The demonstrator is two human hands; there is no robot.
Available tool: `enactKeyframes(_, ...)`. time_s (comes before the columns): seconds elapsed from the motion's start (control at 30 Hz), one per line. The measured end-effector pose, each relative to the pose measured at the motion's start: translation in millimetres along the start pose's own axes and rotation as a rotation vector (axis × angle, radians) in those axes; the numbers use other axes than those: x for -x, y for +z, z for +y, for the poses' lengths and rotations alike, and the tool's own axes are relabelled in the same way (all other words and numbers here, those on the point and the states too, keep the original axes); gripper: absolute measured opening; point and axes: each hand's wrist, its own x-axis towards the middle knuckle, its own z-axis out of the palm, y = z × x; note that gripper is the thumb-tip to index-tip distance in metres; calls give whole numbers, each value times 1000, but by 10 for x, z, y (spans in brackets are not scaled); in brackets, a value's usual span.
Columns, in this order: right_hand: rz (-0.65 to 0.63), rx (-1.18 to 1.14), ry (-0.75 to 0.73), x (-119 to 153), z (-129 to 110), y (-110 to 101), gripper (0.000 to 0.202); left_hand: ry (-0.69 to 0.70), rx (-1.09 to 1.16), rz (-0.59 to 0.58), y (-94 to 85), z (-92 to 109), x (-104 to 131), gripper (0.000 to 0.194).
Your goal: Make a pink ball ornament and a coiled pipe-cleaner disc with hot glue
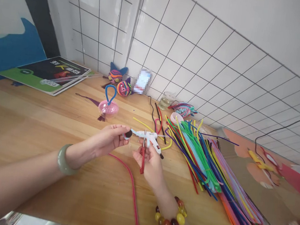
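Observation:
My left hand [112,137] pinches a small black round piece [128,135], from which a light blue fuzzy strip [136,133], apparently a pipe cleaner, runs to the right. Red-handled scissors [142,160] are in my right hand [153,163], blades pointing up beside the strip's far end. Whether the blades touch the strip I cannot tell. Just behind my right fingers is a white glue gun [152,138], partly hidden by them. A pink cord or pipe cleaner [130,175] curves along the table below both hands.
A large bundle of coloured pipe cleaners [201,157] lies to the right. Behind stand a pink container [108,107] with a blue loop, striped ornaments [124,87], a phone [142,81] and a glass [166,100]. A book [47,73] lies left; a yellow glue gun [260,161] right.

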Motion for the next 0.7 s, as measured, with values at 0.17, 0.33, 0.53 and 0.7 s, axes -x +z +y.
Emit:
enactKeyframes(0.17,-103,150,-25,36,20,-16,41,33,79,37,-31,60,-20,2)
enactKeyframes(0.33,-129,332,-86,104,-30,0,48,46,-27,17,20,20,13,8)
enactKeyframes(0.53,-105,319,-149,85,-59,2,46,20,-134,14,61,-74,37,11)
enactKeyframes(0.7,-128,351,-133,90,-93,-8,37,30,-264,-10,54,-125,43,13)
